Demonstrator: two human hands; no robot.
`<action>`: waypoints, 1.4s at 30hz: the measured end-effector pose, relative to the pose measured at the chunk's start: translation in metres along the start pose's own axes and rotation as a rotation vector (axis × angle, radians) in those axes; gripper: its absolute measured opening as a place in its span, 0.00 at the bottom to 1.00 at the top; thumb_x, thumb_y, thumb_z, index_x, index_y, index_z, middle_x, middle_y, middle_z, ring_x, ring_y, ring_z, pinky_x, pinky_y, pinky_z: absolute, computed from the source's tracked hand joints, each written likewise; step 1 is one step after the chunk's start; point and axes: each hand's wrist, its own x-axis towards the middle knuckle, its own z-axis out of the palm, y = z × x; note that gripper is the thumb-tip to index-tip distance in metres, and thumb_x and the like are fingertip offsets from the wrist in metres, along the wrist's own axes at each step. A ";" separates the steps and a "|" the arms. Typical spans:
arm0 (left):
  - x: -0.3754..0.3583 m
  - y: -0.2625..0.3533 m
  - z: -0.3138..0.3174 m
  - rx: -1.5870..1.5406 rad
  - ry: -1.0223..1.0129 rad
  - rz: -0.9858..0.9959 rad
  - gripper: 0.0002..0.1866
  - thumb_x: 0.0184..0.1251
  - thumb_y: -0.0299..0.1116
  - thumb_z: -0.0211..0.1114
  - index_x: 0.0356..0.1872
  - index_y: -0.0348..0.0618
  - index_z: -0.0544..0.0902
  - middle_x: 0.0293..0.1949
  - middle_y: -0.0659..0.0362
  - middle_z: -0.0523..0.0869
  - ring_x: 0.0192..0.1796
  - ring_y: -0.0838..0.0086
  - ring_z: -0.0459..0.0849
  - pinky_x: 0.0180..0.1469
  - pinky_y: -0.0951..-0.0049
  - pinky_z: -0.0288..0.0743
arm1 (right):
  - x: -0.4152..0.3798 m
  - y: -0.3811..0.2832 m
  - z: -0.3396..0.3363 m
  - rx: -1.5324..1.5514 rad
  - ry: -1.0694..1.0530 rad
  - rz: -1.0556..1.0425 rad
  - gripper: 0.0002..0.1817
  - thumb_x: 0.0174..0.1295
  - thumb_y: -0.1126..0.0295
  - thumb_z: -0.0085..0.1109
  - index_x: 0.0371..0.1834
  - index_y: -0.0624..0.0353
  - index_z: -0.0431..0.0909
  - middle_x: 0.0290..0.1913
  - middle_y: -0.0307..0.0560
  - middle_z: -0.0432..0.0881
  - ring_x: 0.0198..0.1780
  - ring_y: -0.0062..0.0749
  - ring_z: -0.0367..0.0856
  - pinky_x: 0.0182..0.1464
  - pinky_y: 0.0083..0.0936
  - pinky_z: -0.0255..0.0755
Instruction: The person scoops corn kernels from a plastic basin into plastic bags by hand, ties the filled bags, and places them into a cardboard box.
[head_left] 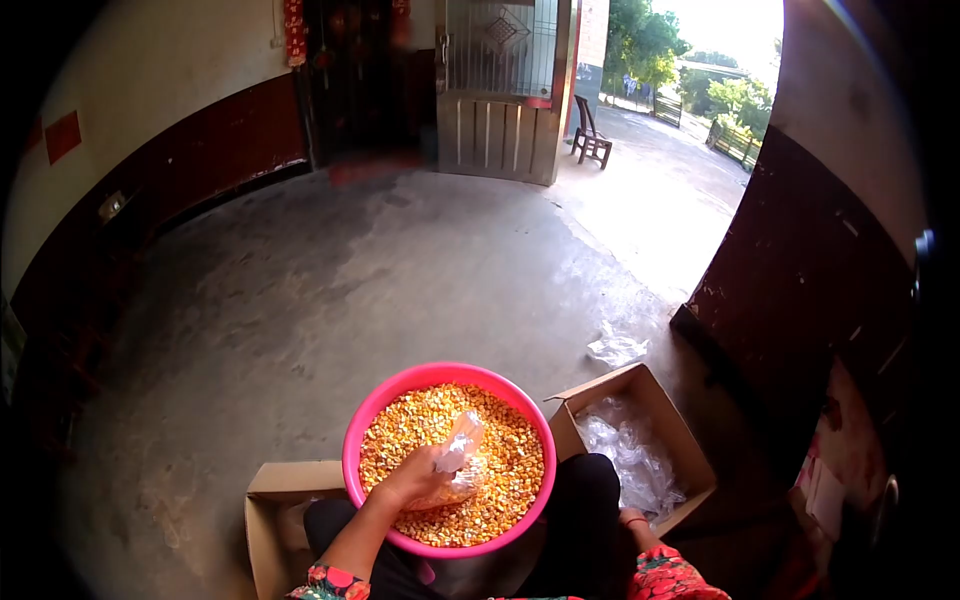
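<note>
A pink basin (352, 440) full of yellow corn kernels (410, 405) stands between the knees. Over the kernels, my left hand (418, 478) is closed round the neck of a clear plastic bag (462, 440), whose lower part rests on the corn. At the right, my right hand (632, 518) is at the near edge of a cardboard box (682, 420) that holds crumpled clear plastic bags (625, 450). Most of its fingers are hidden, and whether it holds anything does not show.
Another open cardboard box (262, 520) sits left of the basin. A loose plastic bag (617, 348) lies on the concrete floor (300, 300) beyond the right box. Farther off are an open metal door (500, 130) and a wooden chair (591, 135).
</note>
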 end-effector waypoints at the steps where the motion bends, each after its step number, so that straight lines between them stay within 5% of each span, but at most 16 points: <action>1: -0.001 -0.002 0.002 -0.046 0.019 -0.037 0.11 0.55 0.26 0.61 0.40 0.33 0.80 0.28 0.47 0.83 0.35 0.61 0.85 0.39 0.65 0.74 | -0.026 -0.026 -0.002 -0.051 0.150 0.145 0.24 0.49 0.56 0.66 0.49 0.56 0.81 0.51 0.55 0.81 0.53 0.48 0.78 0.59 0.39 0.69; 2: -0.004 -0.011 0.001 -0.124 -0.001 -0.023 0.08 0.56 0.28 0.64 0.36 0.39 0.79 0.28 0.58 0.80 0.32 0.76 0.75 0.36 0.73 0.72 | 0.002 -0.010 -0.002 -0.052 0.283 0.092 0.23 0.50 0.55 0.65 0.49 0.54 0.81 0.51 0.55 0.80 0.53 0.48 0.78 0.58 0.40 0.69; 3: -0.007 -0.014 0.001 -0.116 -0.008 -0.031 0.08 0.56 0.28 0.64 0.36 0.39 0.79 0.28 0.58 0.80 0.32 0.76 0.75 0.36 0.73 0.72 | 0.030 0.011 0.006 -0.050 0.413 0.044 0.22 0.51 0.54 0.63 0.48 0.52 0.82 0.52 0.55 0.80 0.53 0.48 0.78 0.57 0.41 0.70; 4: -0.008 -0.016 0.002 -0.015 0.000 0.048 0.09 0.56 0.29 0.65 0.36 0.39 0.78 0.28 0.59 0.80 0.32 0.77 0.75 0.36 0.73 0.72 | -0.032 -0.024 -0.088 -0.235 0.062 -0.047 0.20 0.50 0.55 0.64 0.47 0.49 0.83 0.51 0.53 0.80 0.52 0.47 0.79 0.56 0.41 0.71; 9: -0.006 -0.003 0.001 0.113 -0.031 0.071 0.06 0.59 0.30 0.65 0.35 0.42 0.78 0.29 0.63 0.78 0.32 0.74 0.76 0.38 0.72 0.73 | -0.174 -0.061 -0.299 0.114 0.446 -0.055 0.15 0.49 0.61 0.64 0.38 0.56 0.84 0.38 0.54 0.84 0.40 0.41 0.83 0.42 0.36 0.75; 12: 0.000 -0.024 0.006 -0.060 -0.005 0.002 0.04 0.62 0.29 0.61 0.34 0.41 0.77 0.29 0.62 0.77 0.34 0.74 0.76 0.40 0.72 0.73 | -0.205 -0.075 -0.293 0.070 0.197 -0.101 0.14 0.48 0.64 0.65 0.39 0.56 0.83 0.36 0.53 0.84 0.38 0.41 0.83 0.39 0.36 0.74; 14: 0.004 -0.040 0.011 -0.117 0.005 0.033 0.04 0.60 0.27 0.58 0.35 0.39 0.79 0.29 0.56 0.81 0.33 0.70 0.80 0.39 0.71 0.74 | -0.124 -0.016 -0.196 -0.082 0.116 -0.287 0.14 0.49 0.62 0.64 0.38 0.54 0.84 0.37 0.55 0.84 0.39 0.45 0.82 0.46 0.38 0.73; 15: 0.008 -0.043 0.012 -0.173 0.035 0.076 0.08 0.59 0.24 0.55 0.36 0.38 0.81 0.29 0.50 0.84 0.33 0.67 0.84 0.39 0.69 0.75 | -0.103 -0.012 -0.171 -0.350 -0.057 -0.251 0.21 0.47 0.61 0.64 0.47 0.53 0.81 0.47 0.58 0.81 0.49 0.53 0.79 0.53 0.38 0.72; 16: 0.000 -0.015 0.007 -0.176 0.068 0.083 0.07 0.60 0.23 0.51 0.32 0.39 0.79 0.29 0.53 0.83 0.34 0.67 0.83 0.40 0.70 0.74 | -0.095 -0.029 -0.149 -0.311 0.088 -0.095 0.20 0.49 0.60 0.63 0.47 0.50 0.82 0.46 0.56 0.82 0.48 0.52 0.80 0.52 0.38 0.73; 18: -0.006 0.002 0.000 -0.149 0.060 0.117 0.07 0.60 0.23 0.51 0.32 0.38 0.78 0.29 0.53 0.83 0.35 0.67 0.82 0.41 0.69 0.74 | -0.163 -0.111 -0.201 0.085 0.180 -0.256 0.12 0.51 0.59 0.63 0.36 0.51 0.85 0.36 0.53 0.84 0.39 0.44 0.84 0.43 0.35 0.77; 23: 0.000 0.007 0.000 -0.181 0.107 0.212 0.07 0.62 0.24 0.49 0.30 0.38 0.76 0.27 0.55 0.80 0.33 0.67 0.79 0.40 0.69 0.73 | -0.183 -0.216 -0.273 0.165 0.736 -0.504 0.07 0.51 0.68 0.61 0.32 0.54 0.84 0.29 0.49 0.84 0.31 0.39 0.85 0.33 0.31 0.77; 26: 0.002 0.013 0.004 -0.354 0.092 0.115 0.10 0.68 0.28 0.48 0.27 0.39 0.75 0.24 0.58 0.77 0.30 0.73 0.77 0.37 0.72 0.72 | -0.201 -0.287 -0.312 0.393 0.755 -0.713 0.05 0.55 0.70 0.61 0.35 0.54 0.81 0.28 0.48 0.84 0.31 0.36 0.85 0.32 0.28 0.77; 28: 0.000 0.011 0.003 -0.381 0.078 0.081 0.13 0.72 0.31 0.46 0.28 0.40 0.74 0.24 0.60 0.76 0.30 0.74 0.76 0.37 0.73 0.72 | -0.224 -0.334 -0.324 0.555 0.641 -0.882 0.06 0.57 0.75 0.59 0.38 0.59 0.81 0.29 0.48 0.84 0.30 0.25 0.84 0.33 0.22 0.76; 32: -0.003 0.017 0.003 -0.529 0.126 0.026 0.18 0.76 0.37 0.44 0.25 0.42 0.72 0.21 0.63 0.72 0.26 0.79 0.72 0.32 0.76 0.70 | -0.239 -0.405 -0.300 0.788 0.424 -1.156 0.06 0.60 0.77 0.57 0.39 0.63 0.80 0.30 0.46 0.85 0.31 0.25 0.84 0.33 0.21 0.77; 35: -0.008 0.026 -0.004 -0.608 0.192 0.000 0.19 0.76 0.39 0.45 0.23 0.43 0.73 0.19 0.64 0.72 0.23 0.80 0.72 0.28 0.76 0.69 | -0.226 -0.424 -0.254 1.048 0.206 -1.159 0.06 0.61 0.76 0.57 0.41 0.63 0.79 0.29 0.46 0.84 0.31 0.21 0.83 0.33 0.19 0.76; 42: -0.013 0.035 -0.012 -0.590 0.257 -0.004 0.20 0.77 0.41 0.44 0.23 0.44 0.71 0.19 0.65 0.69 0.21 0.81 0.68 0.25 0.78 0.65 | -0.221 -0.429 -0.246 0.920 0.126 -1.078 0.08 0.66 0.71 0.53 0.40 0.64 0.79 0.27 0.41 0.82 0.28 0.20 0.80 0.31 0.20 0.74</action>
